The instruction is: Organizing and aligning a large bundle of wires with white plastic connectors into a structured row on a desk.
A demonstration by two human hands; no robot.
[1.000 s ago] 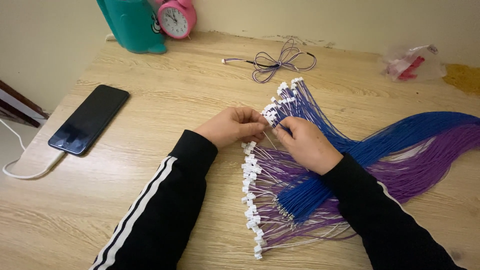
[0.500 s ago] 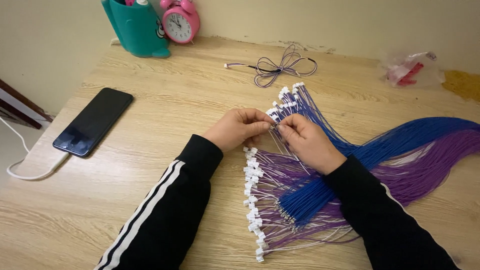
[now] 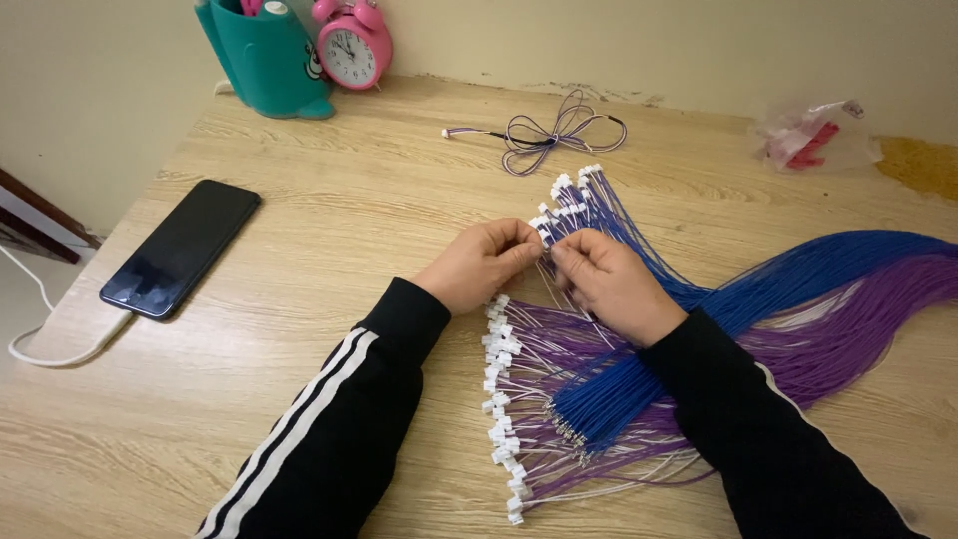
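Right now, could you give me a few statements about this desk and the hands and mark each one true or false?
1. Both hands, the left hand and the right hand, meet at the white connectors of the blue wires. True.
2. The black phone lies under the purple wires. False: it lies apart, at the desk's left edge.
3. A pink alarm clock stands beside a teal holder. True.
4. The small wire coil rests in the right hand. False: it lies alone, farther back on the wooden desk.
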